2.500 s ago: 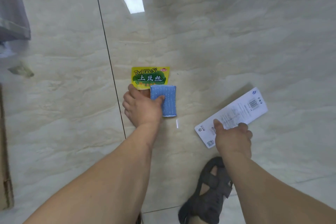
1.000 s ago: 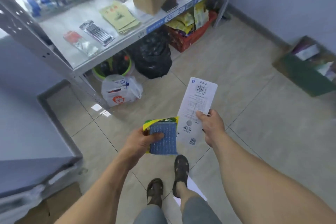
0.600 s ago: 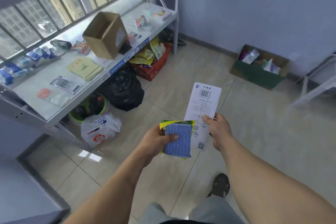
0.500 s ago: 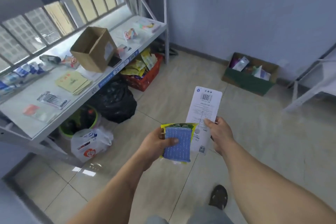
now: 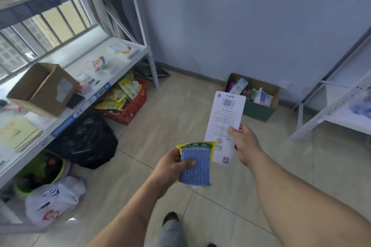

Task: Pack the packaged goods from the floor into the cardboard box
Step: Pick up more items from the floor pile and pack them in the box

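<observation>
My left hand (image 5: 170,168) grips a blue scouring pad pack with a yellow-green card (image 5: 195,163), thumb across its front. My right hand (image 5: 244,142) pinches a long white card pack with a barcode (image 5: 225,120), held upright just right of the pad. Both are at chest height above the tiled floor. An open cardboard box with green sides (image 5: 259,109) stands on the floor against the far blue wall, several packaged goods inside it.
A metal shelf rack (image 5: 96,78) runs along the left, carrying a tipped brown carton (image 5: 43,89) and small items. Beneath it sit a red crate (image 5: 130,110), a black bag (image 5: 88,140) and a white bag (image 5: 52,200). A white rack (image 5: 331,106) stands at right.
I picked both packs off the floor and stood up. The view has swung toward the far wall, and the box with green sides has come closer to centre.
</observation>
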